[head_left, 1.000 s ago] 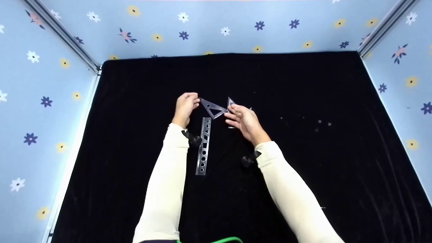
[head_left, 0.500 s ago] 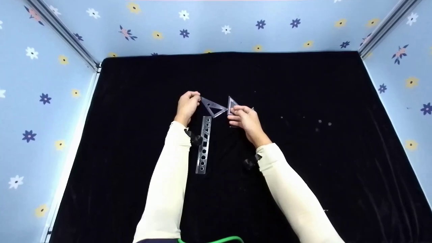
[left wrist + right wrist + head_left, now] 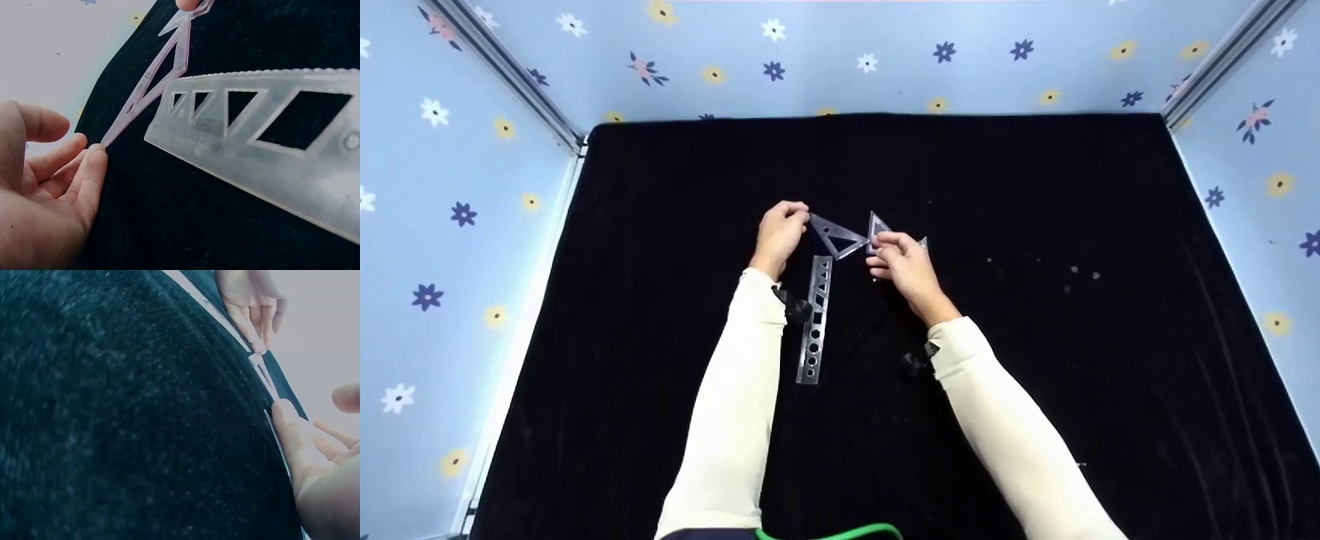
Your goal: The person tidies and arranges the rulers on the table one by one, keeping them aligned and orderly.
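My left hand (image 3: 780, 232) has its fingertips on the far-left corner of a clear purplish set square (image 3: 838, 232), thumb held apart in the left wrist view. A second, smaller-looking clear set square (image 3: 876, 223) stands point-up beside the first one's right corner. My right hand (image 3: 906, 266) lies over its lower part with fingers extended, fingertips touching it; the hand hides much of it. Below the first set square lies a clear stencil ruler (image 3: 225, 157) with shape cut-outs, its upper end close to that square's lower corner. Both set squares rest on the black cloth.
Another clear pointed corner (image 3: 923, 244) shows just right of my right hand; which piece it belongs to is hidden. The black cloth (image 3: 1035, 187) covers the table, with small pale specks at the right. Flowered blue walls (image 3: 840, 45) enclose the back and sides.
My right hand's fingers have shifted slightly and now lie lower on the second set square, more of which shows. The first set square, the left hand and the ruler keep nearly the same places.
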{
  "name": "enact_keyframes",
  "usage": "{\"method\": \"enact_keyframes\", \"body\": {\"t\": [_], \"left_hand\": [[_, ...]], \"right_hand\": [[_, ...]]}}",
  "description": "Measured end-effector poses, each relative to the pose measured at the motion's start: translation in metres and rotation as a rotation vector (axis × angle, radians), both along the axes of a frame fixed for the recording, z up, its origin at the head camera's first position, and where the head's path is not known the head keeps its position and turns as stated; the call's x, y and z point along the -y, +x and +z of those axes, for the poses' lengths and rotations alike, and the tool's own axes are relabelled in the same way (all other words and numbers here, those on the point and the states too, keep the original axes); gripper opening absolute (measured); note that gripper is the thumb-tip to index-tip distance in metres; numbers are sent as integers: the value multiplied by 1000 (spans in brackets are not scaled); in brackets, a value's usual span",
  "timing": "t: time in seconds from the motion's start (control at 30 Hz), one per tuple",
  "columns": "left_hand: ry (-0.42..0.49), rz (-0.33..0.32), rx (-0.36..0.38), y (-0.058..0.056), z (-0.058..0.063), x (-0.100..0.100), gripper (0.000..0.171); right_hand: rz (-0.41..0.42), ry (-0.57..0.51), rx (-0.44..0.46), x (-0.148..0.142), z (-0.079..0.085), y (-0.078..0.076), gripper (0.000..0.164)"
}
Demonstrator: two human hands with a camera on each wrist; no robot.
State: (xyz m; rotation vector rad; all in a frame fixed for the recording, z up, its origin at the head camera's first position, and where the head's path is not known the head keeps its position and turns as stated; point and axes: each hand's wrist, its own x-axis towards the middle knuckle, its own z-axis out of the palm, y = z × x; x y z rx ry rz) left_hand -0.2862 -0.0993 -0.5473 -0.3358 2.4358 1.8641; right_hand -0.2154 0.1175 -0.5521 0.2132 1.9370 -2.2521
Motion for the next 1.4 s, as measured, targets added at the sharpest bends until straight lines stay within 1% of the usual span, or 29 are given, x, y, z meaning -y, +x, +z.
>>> {"method": "enact_keyframes", "body": {"t": [0.33, 0.43, 0.67, 0.9, 1.03, 1.3, 1.4], "left_hand": [[6, -17, 20, 2, 1, 1, 28], [1, -14, 21, 2, 1, 0, 28], [-18, -11, -3, 1, 0, 0, 27], [-20, -2, -5, 1, 1, 0, 26], [-30, -10, -7, 1, 1, 0, 26], [-82, -18, -6, 3, 1, 1, 26], [-108, -25, -6, 2, 1, 1, 27]], "right_hand": [[66, 117, 12, 2, 2, -4, 40], [73, 124, 2, 4, 2, -3, 40], [31, 118, -29, 4, -2, 0, 38], [59, 129, -32, 3, -2, 0, 39], [67, 82, -20, 1, -1, -1, 40], [69, -143, 48, -9, 1, 0, 39], [71, -190, 68, -12, 2, -2, 40]]}}
